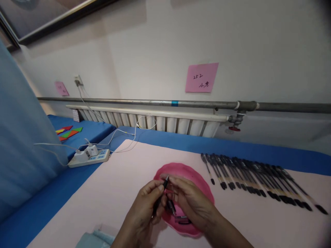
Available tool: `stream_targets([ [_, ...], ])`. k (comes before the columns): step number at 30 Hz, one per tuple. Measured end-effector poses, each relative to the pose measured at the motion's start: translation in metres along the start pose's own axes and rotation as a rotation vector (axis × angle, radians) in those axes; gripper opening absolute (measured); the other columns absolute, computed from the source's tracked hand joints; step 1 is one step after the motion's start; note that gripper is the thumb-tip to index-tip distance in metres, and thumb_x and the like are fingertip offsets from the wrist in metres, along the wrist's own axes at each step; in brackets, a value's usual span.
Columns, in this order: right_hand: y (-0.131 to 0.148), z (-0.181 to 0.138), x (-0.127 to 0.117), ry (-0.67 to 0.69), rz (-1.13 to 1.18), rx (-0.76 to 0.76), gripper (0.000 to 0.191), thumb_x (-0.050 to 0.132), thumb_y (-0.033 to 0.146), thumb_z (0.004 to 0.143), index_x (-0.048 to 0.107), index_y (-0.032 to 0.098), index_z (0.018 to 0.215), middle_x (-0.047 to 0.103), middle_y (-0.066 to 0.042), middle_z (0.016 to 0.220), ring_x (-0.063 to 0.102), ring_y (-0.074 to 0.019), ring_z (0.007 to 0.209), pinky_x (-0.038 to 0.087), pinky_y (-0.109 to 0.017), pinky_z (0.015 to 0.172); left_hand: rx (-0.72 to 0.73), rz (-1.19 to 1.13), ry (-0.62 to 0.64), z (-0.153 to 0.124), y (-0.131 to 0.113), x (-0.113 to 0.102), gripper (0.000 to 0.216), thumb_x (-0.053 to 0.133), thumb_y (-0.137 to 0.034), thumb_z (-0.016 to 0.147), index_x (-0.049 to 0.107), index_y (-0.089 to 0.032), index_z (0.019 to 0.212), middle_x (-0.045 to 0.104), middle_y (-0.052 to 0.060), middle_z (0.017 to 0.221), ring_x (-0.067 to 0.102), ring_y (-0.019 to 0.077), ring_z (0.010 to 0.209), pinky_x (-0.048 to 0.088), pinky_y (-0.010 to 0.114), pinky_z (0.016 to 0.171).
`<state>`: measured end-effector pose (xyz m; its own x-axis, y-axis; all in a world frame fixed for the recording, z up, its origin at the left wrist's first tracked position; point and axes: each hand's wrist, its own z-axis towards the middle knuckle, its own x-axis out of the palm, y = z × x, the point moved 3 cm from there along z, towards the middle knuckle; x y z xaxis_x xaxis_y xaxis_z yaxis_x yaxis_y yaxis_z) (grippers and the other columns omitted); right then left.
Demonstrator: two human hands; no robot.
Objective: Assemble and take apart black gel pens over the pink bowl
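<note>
Over a pink scalloped dish my two hands meet around a black pen, its pointed tip tilted up and away. My left hand is closed on the barrel, thumb along its side. The fingers of my right hand are bent in around the pen near its tip, partly hiding it. Below them, dark pen parts lie in the dish; the hands cover some of these. To the right, a row of black-capped pens lies side by side on the pink sheet.
A blue-grey cloth lies at the near edge. A white power strip with plugged chargers and cables is at left, beside a blue curtain. Coloured flat shapes lie further back. A radiator runs along the wall.
</note>
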<state>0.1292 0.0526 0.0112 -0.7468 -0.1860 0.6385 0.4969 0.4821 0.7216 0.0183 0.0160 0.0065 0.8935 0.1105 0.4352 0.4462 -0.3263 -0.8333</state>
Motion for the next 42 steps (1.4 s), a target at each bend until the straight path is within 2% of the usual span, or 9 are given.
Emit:
stream_targets([
  [4,-0.001,0.000,0.000,-0.008,-0.050,-0.026,0.016,0.076,0.029,0.062,0.069,0.016,0.067,0.065,-0.001,0.067,0.056,-0.0131,0.066,0.044,-0.025,0.063,-0.017,-0.005,0.023,-0.001,0.002,0.004,0.036,0.072,-0.042,0.063,0.054,-0.016,0.081,0.052,-0.006,0.046,0.031,0.0022,0.028,0.011,0.016,0.030],
  [7,-0.001,0.001,-0.001,-0.030,-0.103,-0.044,0.018,0.077,0.031,0.061,0.069,0.016,0.067,0.065,-0.001,0.068,0.056,-0.0128,0.064,0.044,-0.024,0.061,-0.013,0.015,-0.014,0.000,0.002,0.005,0.038,0.073,-0.043,0.060,0.053,-0.017,0.080,0.051,-0.007,0.045,0.030,0.0025,0.028,0.011,0.016,0.031],
  [14,-0.002,0.005,-0.011,-0.057,-0.284,-0.141,0.019,0.072,0.035,0.068,0.068,0.017,0.071,0.060,0.001,0.063,0.049,-0.0106,0.055,0.039,-0.024,0.055,0.129,0.216,-0.063,0.001,0.007,0.003,0.035,0.064,-0.047,0.069,0.059,-0.016,0.084,0.051,-0.006,0.051,0.030,0.0034,0.032,0.014,0.018,0.033],
  [18,0.001,0.005,-0.012,-0.091,-0.374,-0.217,0.017,0.073,0.035,0.067,0.065,0.020,0.063,0.059,0.002,0.060,0.050,-0.0125,0.056,0.038,-0.027,0.057,0.224,0.336,-0.066,0.000,0.006,0.001,0.030,0.061,-0.044,0.074,0.061,-0.017,0.087,0.051,-0.005,0.052,0.035,0.0051,0.039,0.020,0.018,0.038],
  [24,0.003,0.006,-0.014,-0.064,-0.356,-0.200,0.018,0.070,0.035,0.068,0.071,0.021,0.079,0.063,0.000,0.066,0.050,-0.0136,0.059,0.039,-0.028,0.060,0.079,0.187,-0.047,-0.003,-0.002,0.003,0.035,0.064,-0.048,0.067,0.056,-0.017,0.082,0.048,-0.007,0.048,0.028,0.0038,0.032,0.014,0.017,0.032],
  [32,0.005,0.005,-0.015,-0.103,-0.422,-0.204,0.015,0.070,0.035,0.069,0.071,0.022,0.077,0.062,0.001,0.065,0.052,-0.0154,0.063,0.038,-0.029,0.063,0.096,0.254,-0.045,-0.002,0.001,0.003,0.033,0.061,-0.047,0.070,0.057,-0.017,0.081,0.048,-0.006,0.050,0.030,0.0043,0.033,0.017,0.017,0.033],
  [34,0.005,0.004,-0.014,-0.105,-0.426,-0.214,0.014,0.069,0.035,0.069,0.070,0.022,0.076,0.062,0.001,0.065,0.051,-0.0153,0.063,0.038,-0.029,0.063,0.133,0.307,-0.060,-0.002,0.002,0.002,0.030,0.059,-0.046,0.073,0.059,-0.017,0.083,0.047,-0.006,0.050,0.031,0.0052,0.035,0.020,0.018,0.035],
  [39,0.007,0.003,-0.015,-0.138,-0.504,-0.247,0.013,0.066,0.034,0.071,0.067,0.022,0.071,0.060,0.003,0.064,0.049,-0.0132,0.059,0.037,-0.028,0.060,0.337,0.565,-0.134,-0.004,-0.002,0.001,0.023,0.057,-0.039,0.078,0.065,-0.019,0.083,0.051,-0.004,0.055,0.042,0.0093,0.047,0.031,0.020,0.045],
  [42,0.009,0.003,-0.015,-0.134,-0.632,-0.256,0.016,0.061,0.037,0.075,0.065,0.021,0.073,0.060,0.002,0.065,0.048,-0.0130,0.057,0.037,-0.028,0.058,0.283,0.490,-0.128,-0.003,-0.003,-0.002,0.020,0.057,-0.039,0.077,0.062,-0.019,0.079,0.049,-0.005,0.053,0.038,0.0079,0.044,0.028,0.019,0.042],
])
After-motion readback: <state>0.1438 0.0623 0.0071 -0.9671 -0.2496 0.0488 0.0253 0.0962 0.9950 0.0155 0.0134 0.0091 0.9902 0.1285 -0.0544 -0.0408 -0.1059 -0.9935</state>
